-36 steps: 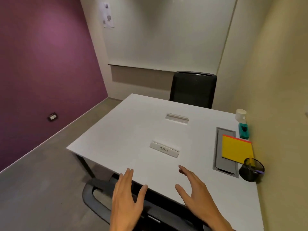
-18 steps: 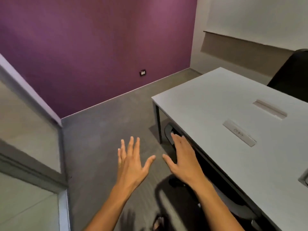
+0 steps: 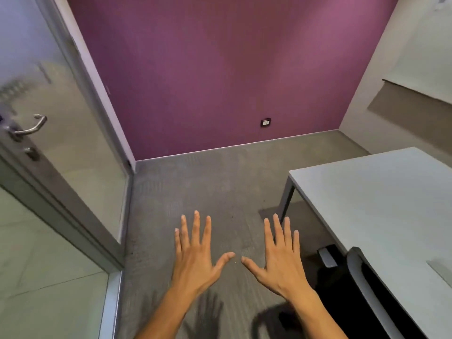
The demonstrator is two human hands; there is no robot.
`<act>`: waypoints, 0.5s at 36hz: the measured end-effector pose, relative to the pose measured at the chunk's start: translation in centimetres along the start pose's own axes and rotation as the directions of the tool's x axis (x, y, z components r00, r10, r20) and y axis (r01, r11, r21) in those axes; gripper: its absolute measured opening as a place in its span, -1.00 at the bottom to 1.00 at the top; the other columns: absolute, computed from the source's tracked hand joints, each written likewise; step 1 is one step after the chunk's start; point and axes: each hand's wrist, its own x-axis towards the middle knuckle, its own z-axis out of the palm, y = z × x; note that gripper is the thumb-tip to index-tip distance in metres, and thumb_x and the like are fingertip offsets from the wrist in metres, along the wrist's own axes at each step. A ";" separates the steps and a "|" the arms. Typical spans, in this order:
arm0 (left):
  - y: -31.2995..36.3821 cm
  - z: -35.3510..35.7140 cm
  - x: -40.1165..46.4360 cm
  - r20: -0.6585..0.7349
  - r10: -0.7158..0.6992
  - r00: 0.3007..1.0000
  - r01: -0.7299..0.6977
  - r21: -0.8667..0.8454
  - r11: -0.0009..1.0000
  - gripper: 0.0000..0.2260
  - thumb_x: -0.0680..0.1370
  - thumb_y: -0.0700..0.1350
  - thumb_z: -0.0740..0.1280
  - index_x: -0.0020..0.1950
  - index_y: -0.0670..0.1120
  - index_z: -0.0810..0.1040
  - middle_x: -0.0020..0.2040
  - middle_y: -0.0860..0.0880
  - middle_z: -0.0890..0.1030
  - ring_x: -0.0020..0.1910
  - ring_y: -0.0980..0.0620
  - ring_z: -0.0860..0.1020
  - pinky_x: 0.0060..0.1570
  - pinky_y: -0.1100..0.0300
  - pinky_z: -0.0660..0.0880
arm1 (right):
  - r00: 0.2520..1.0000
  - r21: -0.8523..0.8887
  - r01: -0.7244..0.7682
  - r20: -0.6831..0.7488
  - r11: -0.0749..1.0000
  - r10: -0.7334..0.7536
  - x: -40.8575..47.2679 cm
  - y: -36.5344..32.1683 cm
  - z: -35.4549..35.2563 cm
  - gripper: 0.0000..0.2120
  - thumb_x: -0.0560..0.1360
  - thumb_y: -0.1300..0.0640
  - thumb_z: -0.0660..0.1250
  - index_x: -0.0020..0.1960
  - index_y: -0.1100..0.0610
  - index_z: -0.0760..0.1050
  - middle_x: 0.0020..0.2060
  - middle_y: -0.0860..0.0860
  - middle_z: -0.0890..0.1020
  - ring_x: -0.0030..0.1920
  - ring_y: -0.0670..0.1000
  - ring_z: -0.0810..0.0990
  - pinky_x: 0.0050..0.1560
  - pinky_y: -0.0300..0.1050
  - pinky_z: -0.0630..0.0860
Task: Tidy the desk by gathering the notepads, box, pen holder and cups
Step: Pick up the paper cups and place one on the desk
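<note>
Left hand (image 3: 195, 260) and right hand (image 3: 281, 263) spread wide, holding nothing, above grey carpet (image 3: 195, 182). White desk (image 3: 381, 204) edge at three o'clock; glass door (image 3: 61, 148) at ten.

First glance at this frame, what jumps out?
Two open hands, the left hand and right hand, are spread palm-down over the grey floor, holding nothing. Behind them is a purple wall. A glass door stands at left, and the white desk corner is at right.
</note>
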 end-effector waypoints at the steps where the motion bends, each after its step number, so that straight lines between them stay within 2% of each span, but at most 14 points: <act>1: -0.8 -0.2 0.8 0.009 -0.004 1.000 0.004 0.007 1.000 -0.05 0.38 0.60 -0.28 0.57 0.04 -0.40 0.55 -0.05 -0.49 0.49 -0.17 -0.54 0.53 -0.22 -0.30 | 1.000 0.006 -0.008 -0.002 1.000 0.008 1.2 -0.6 0.3 0.12 0.39 -0.67 -0.12 0.66 0.07 -0.25 0.63 0.08 -0.28 0.59 0.14 -0.44 0.56 0.23 -0.34; 5: -3.5 -0.7 4.1 0.070 -0.017 0.997 0.016 0.020 1.000 -0.01 0.35 0.63 -0.25 0.54 0.04 -0.46 0.51 -0.04 -0.55 0.46 -0.17 -0.57 0.49 -0.22 -0.38 | 1.000 0.035 -0.030 -0.006 0.999 0.030 5.5 -2.2 1.3 0.16 0.39 -0.66 -0.06 0.66 0.15 -0.15 0.66 0.06 -0.16 0.63 0.08 -0.32 0.58 0.23 -0.25; 11: -6.0 -1.0 10.4 0.122 0.006 0.993 -0.012 0.043 0.999 0.03 0.31 0.65 -0.27 0.53 0.01 -0.49 0.48 -0.05 -0.59 0.44 -0.19 -0.59 0.46 -0.23 -0.39 | 0.999 0.054 -0.032 0.013 0.998 0.032 11.3 -2.9 2.9 0.17 0.38 -0.66 0.02 0.66 0.16 -0.09 0.66 0.10 -0.13 0.65 0.10 -0.25 0.60 0.27 -0.12; 18: -5.9 -0.7 18.7 0.118 0.046 0.992 -0.052 0.047 0.998 0.01 0.33 0.65 -0.26 0.53 0.03 -0.48 0.49 -0.05 -0.58 0.45 -0.18 -0.59 0.43 -0.18 -0.44 | 0.998 0.050 -0.029 0.060 0.998 0.026 18.8 -0.8 4.3 0.10 0.36 -0.69 -0.04 0.66 -0.07 -0.25 0.64 0.05 -0.27 0.61 0.20 -0.37 0.56 0.27 -0.29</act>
